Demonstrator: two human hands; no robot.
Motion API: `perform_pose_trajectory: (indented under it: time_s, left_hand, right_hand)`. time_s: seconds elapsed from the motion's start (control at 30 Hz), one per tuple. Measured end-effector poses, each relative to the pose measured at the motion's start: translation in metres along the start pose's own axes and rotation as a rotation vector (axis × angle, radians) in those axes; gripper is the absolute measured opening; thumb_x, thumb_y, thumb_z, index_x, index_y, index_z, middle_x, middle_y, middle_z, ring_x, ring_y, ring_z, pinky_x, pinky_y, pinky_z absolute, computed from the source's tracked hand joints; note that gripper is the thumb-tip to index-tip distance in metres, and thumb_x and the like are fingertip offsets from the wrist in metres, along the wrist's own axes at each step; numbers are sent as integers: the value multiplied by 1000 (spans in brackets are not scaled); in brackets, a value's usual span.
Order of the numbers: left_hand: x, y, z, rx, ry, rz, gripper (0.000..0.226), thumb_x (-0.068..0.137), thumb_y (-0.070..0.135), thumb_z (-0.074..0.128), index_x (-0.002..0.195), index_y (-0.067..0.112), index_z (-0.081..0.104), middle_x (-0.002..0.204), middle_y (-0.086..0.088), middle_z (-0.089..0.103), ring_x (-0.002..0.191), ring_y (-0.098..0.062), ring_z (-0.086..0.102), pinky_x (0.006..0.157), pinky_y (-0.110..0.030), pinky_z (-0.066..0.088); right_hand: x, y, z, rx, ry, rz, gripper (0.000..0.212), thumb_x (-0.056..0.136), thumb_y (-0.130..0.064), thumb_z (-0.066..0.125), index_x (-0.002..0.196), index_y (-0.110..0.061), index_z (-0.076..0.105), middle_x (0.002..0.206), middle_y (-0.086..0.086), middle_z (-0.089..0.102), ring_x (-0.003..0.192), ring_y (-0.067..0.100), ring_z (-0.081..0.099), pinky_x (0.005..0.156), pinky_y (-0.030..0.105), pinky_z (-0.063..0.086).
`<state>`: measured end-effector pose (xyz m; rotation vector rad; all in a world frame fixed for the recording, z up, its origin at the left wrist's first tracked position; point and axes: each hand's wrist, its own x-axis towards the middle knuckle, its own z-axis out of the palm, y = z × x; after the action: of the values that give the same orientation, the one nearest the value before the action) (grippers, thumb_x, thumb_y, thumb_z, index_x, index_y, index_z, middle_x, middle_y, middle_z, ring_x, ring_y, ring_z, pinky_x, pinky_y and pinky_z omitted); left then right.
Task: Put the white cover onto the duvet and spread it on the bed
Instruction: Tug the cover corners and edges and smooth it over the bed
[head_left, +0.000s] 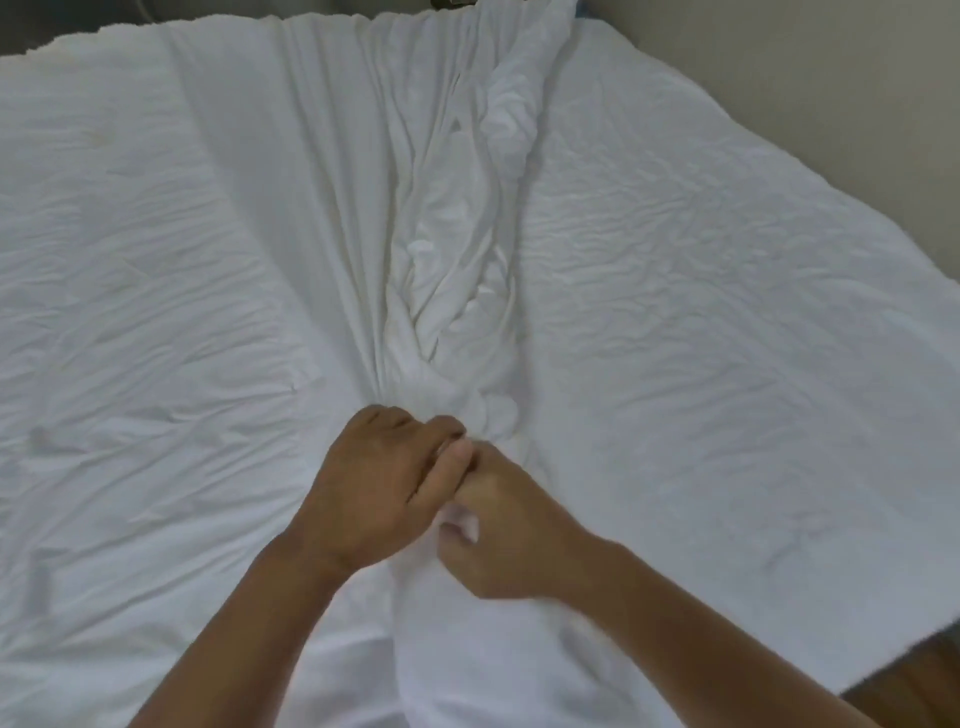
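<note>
A crinkled white duvet (701, 312) lies spread across the bed. Over its middle, the smoother white cover (447, 260) runs in a bunched, twisted strip from the far edge down toward me. My left hand (374, 478) and my right hand (498, 535) meet at the near end of that strip. Both have curled fingers that grip the gathered cover fabric, knuckles almost touching. A fold of white cloth bulges below my wrists. Which layer each finger holds is hidden under the hands.
A beige wall (805, 78) runs along the right side of the bed. A strip of dark floor (914, 686) shows at the lower right corner. Dark objects (452, 3) sit beyond the far edge of the bed.
</note>
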<state>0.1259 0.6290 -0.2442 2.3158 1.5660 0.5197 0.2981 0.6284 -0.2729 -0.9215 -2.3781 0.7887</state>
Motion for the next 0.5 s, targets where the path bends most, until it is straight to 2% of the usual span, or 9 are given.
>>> perform_pose_trajectory:
  time_s: [0.07, 0.13, 0.17, 0.23, 0.3, 0.33, 0.37, 0.43, 0.5]
  left_hand:
    - [-2, -24, 10, 117, -143, 11, 56, 99, 71, 22, 110, 28, 56, 67, 12, 58, 71, -12, 57, 82, -33, 42]
    - [-5, -39, 19, 168, -143, 20, 59, 95, 79, 23, 104, 29, 54, 60, 10, 54, 61, -12, 56, 64, -26, 37]
    - [-5, -37, 20, 182, -133, 7, 58, 94, 80, 25, 101, 29, 54, 57, 10, 52, 57, -13, 53, 56, -24, 33]
    - [0, -31, 16, 195, -170, -94, 54, 91, 81, 26, 92, 34, 52, 60, 11, 53, 61, -14, 51, 55, -28, 33]
    - [-2, -21, 13, 196, -199, -177, 57, 87, 82, 25, 84, 31, 49, 64, 10, 57, 68, -16, 55, 59, -31, 37]
    - [-4, -14, 12, 189, -180, -202, 58, 86, 84, 26, 83, 30, 48, 65, 9, 58, 69, -18, 58, 60, -32, 39]
    - [-7, -6, 9, 178, -155, -232, 58, 84, 85, 29, 85, 29, 48, 65, 8, 59, 69, -19, 60, 61, -33, 41]
    - [-16, 11, 7, 166, -127, -261, 60, 82, 85, 36, 98, 28, 47, 71, 9, 61, 68, -21, 62, 59, -34, 44]
    - [-26, 27, 6, 217, -109, -127, 74, 80, 89, 39, 124, 29, 48, 92, 5, 63, 73, -22, 65, 57, -33, 50]
  right_hand:
    - [0, 29, -19, -49, 37, 107, 12, 83, -25, 66, 87, -14, 66, 87, 0, 62, 85, 19, 58, 83, 37, 45]
    - [-7, 55, -34, 52, 107, 277, 26, 86, -36, 64, 87, -11, 68, 89, 1, 66, 89, 22, 62, 93, 47, 44]
    - [-15, 63, -34, 130, 135, 350, 30, 86, -39, 64, 90, -10, 69, 92, 2, 67, 91, 23, 64, 95, 47, 45]
    - [-25, 65, -30, 213, 123, 402, 28, 83, -43, 67, 94, -17, 70, 97, 0, 69, 93, 20, 66, 90, 44, 51]
    - [-37, 58, -31, 237, 57, 398, 10, 82, -38, 72, 87, -32, 64, 87, -13, 65, 81, 9, 63, 75, 32, 50]
    - [-43, 48, -36, 203, 30, 376, 17, 83, -34, 73, 83, -39, 57, 80, -17, 61, 74, 4, 59, 69, 26, 45]
    - [-51, 41, -38, 173, -1, 351, 24, 84, -32, 74, 82, -40, 52, 76, -18, 58, 70, 3, 56, 64, 24, 42]
    - [-67, 20, -38, 170, -60, 401, 30, 86, -36, 76, 89, -35, 46, 77, -14, 60, 69, 6, 58, 60, 28, 45]
    - [-79, -1, -34, 178, -37, 488, 38, 85, -39, 78, 96, -31, 43, 80, -8, 62, 70, 13, 61, 59, 33, 50]
